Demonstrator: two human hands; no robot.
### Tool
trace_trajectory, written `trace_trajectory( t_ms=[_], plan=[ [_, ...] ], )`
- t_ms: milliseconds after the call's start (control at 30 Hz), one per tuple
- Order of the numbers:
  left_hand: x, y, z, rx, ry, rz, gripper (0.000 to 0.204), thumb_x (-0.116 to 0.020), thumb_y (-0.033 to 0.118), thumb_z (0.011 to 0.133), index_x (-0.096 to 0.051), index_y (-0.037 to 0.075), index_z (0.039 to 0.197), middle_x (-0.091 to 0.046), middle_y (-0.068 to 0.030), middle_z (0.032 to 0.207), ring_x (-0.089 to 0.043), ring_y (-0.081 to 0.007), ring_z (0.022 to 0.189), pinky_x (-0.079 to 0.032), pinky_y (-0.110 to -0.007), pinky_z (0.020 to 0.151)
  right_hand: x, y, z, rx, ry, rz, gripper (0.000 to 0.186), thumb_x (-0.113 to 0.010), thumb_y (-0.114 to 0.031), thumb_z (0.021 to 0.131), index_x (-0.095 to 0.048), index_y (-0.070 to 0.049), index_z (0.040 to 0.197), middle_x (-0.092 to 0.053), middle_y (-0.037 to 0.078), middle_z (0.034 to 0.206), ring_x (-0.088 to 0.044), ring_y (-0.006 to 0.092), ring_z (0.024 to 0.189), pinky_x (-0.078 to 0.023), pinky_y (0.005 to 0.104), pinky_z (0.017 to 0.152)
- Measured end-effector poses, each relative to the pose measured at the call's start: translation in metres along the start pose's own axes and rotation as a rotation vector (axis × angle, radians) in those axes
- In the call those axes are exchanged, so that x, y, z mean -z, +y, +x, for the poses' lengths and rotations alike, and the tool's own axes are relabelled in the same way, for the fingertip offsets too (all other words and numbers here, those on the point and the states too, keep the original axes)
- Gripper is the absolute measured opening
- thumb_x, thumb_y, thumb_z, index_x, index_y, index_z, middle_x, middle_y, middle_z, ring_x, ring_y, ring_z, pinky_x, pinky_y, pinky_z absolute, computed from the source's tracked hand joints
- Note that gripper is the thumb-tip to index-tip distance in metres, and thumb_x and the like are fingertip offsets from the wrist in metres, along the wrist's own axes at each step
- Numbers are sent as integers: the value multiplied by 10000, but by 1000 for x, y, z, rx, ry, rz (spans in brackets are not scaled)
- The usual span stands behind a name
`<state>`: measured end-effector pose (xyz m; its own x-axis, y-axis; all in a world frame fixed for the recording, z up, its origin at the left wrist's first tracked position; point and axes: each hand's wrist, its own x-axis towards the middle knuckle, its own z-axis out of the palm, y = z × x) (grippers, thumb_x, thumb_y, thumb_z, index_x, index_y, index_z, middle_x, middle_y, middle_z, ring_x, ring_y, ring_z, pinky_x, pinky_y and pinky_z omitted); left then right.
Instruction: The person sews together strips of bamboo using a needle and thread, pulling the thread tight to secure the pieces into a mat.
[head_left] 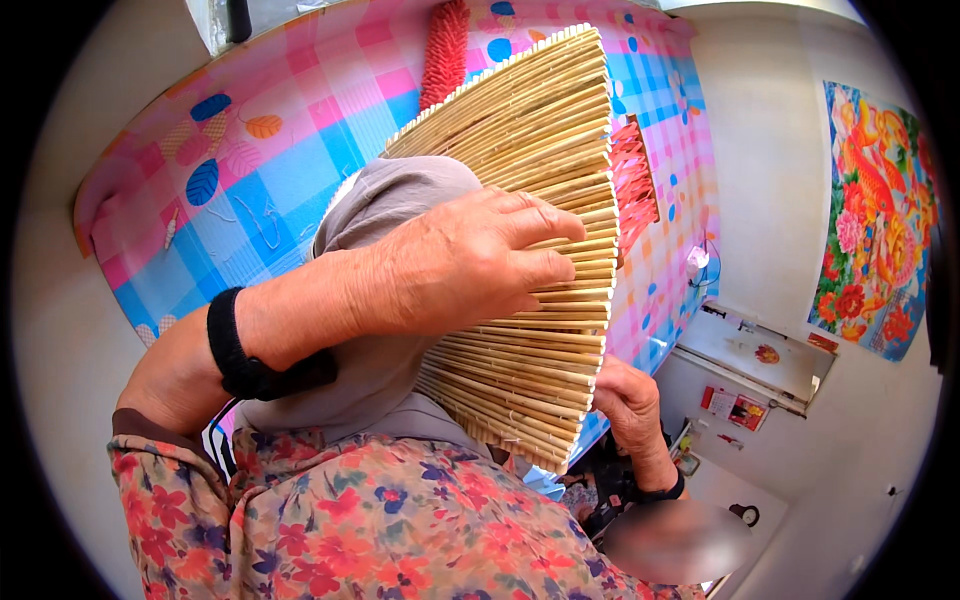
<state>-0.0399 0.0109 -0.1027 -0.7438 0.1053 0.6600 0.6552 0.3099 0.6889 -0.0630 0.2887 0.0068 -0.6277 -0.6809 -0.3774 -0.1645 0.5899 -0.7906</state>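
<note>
A fan-shaped mat of thin tan stalks (pixel 540 110), with pale cut ends along its edge, stands tilted in front of me. Across its face lies my left hand (pixel 480 255), fingers bent and fingertips pressed on the stalks. At the mat's lower right edge is my right hand (pixel 628 395), closed on the rim, its fingertips partly hidden behind it. Both wrists wear black bands. Grey cloth (pixel 400 195) bulges under my left forearm, against the mat.
Behind the mat spreads a pink and blue checked cloth (pixel 290 130). On it lie loose white thread (pixel 262 222), a small pale spindle-shaped thing (pixel 171 230), a red textured roll (pixel 445 55) and red strips (pixel 632 185). A colourful poster (pixel 870 220) hangs on the right wall.
</note>
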Motion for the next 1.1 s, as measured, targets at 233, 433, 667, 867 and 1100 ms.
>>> trace_trajectory(
  t_ms=[233,433,667,867,1100],
  plan=[
    [-2,1,2,-97,-60,32,411,-758,131,635,-622,74,1018,-563,-119,1210,-564,-280,1102,-477,-387,873,0,1,-6,-111,19,39,161,-619,30,853,-651,-17,1003,-574,45,716,-560,112,590,-448,232,517],
    [-7,10,17,-263,-113,123,389,-729,220,677,-608,111,1030,-530,-75,1272,-481,-236,1238,-393,-443,988,-4,-15,-2,-98,12,-89,188,-612,44,843,-649,-18,1016,-570,55,711,-559,122,589,-446,240,521],
    [-13,14,44,-359,-399,89,257,-676,261,765,-573,119,953,-565,-37,1098,-454,-206,1260,-229,-535,1100,-13,-29,3,-68,16,-208,176,-610,22,843,-654,-32,1004,-600,76,759,-588,156,624,-467,271,567],
    [-7,18,57,-338,-626,35,240,-693,260,738,-584,114,894,-583,-26,946,-534,-213,1112,-224,-517,1096,-15,-21,2,-13,39,-194,170,-626,-11,836,-656,-43,1000,-615,105,786,-612,225,663,-485,303,606],
    [-7,20,60,-381,-655,92,219,-682,337,751,-593,137,750,-558,22,752,-563,-165,851,-342,-409,923,-20,-14,6,127,53,-196,131,-595,-22,878,-652,-33,996,-574,63,711,-553,143,578,-437,276,528]
  ],
)
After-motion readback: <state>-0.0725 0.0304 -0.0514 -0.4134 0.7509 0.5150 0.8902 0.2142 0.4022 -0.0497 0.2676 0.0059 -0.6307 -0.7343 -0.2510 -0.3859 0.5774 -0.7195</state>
